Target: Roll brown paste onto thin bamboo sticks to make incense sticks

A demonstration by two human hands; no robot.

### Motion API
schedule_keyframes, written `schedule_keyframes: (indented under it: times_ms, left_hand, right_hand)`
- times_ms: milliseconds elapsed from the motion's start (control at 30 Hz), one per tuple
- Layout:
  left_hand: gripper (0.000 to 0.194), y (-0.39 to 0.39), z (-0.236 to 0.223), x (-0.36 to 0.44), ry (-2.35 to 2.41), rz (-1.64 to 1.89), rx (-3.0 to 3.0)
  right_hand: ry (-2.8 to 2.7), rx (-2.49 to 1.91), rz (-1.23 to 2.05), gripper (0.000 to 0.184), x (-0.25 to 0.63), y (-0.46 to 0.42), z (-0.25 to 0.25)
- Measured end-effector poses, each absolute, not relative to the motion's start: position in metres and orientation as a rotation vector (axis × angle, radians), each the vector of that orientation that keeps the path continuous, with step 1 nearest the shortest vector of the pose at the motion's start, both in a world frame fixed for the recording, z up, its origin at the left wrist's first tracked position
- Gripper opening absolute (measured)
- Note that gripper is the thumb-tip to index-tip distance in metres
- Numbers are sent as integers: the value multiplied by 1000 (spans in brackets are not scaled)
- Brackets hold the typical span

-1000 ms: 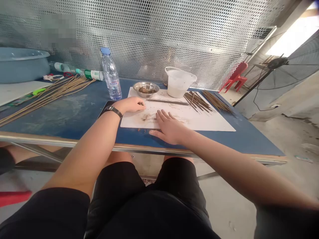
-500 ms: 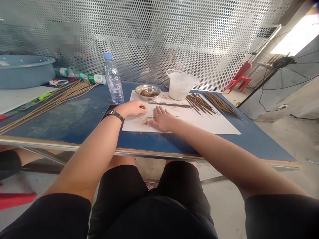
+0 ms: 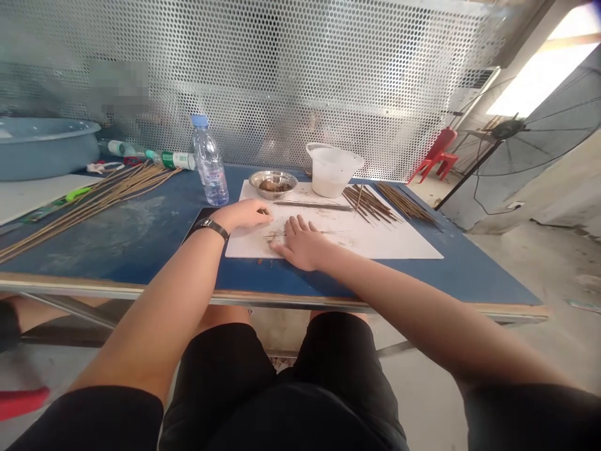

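My right hand (image 3: 304,244) lies flat with fingers stretched out on a white board (image 3: 399,244). Beneath it runs a thin stick (image 3: 335,232), whose ends stick out on both sides. My left hand (image 3: 245,215), with a dark band on the wrist, rests at the board's left side. Its fingers are curled around a small brownish thing, mostly hidden. Just behind the hands lie several dark, coated-looking sticks (image 3: 310,205). A metal bowl (image 3: 273,184) with brown lumpy material stands at the board's back edge. Brown smears and crumbs mark the board around my right hand.
A white plastic bucket (image 3: 334,170) stands behind the board, beside brown sticks (image 3: 370,203) and another bundle (image 3: 408,203). A water bottle (image 3: 210,163) stands left of the bowl. Long tan sticks (image 3: 107,194) and a blue basin (image 3: 42,147) are farther left. A perforated metal sheet (image 3: 263,81) rises behind.
My right hand has slid slightly toward me on the board, and more of the thin stick shows beneath it. My left hand stays nearly in place. The camera view has shifted a little.
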State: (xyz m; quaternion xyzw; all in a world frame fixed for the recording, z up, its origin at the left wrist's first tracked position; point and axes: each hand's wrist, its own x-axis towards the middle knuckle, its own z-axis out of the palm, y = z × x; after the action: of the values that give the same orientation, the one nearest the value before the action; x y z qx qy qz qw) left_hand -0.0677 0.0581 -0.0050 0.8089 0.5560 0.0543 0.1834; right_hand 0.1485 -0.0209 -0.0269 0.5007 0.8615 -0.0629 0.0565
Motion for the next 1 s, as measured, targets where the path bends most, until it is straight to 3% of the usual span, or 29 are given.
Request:
schedule_keyframes:
  times_ms: [233, 633, 1000]
  left_hand:
    - [40, 48, 2, -65, 1611, 108, 2238]
    - [45, 57, -2, -64, 1621, 125, 2281]
    - [42, 57, -2, -66, 1603, 125, 2268]
  right_hand:
    - [2618, 1519, -234, 107, 136, 27, -26]
    - [2694, 1482, -188, 117, 163, -35, -34]
    - [2580, 1491, -229, 110, 139, 22, -22]
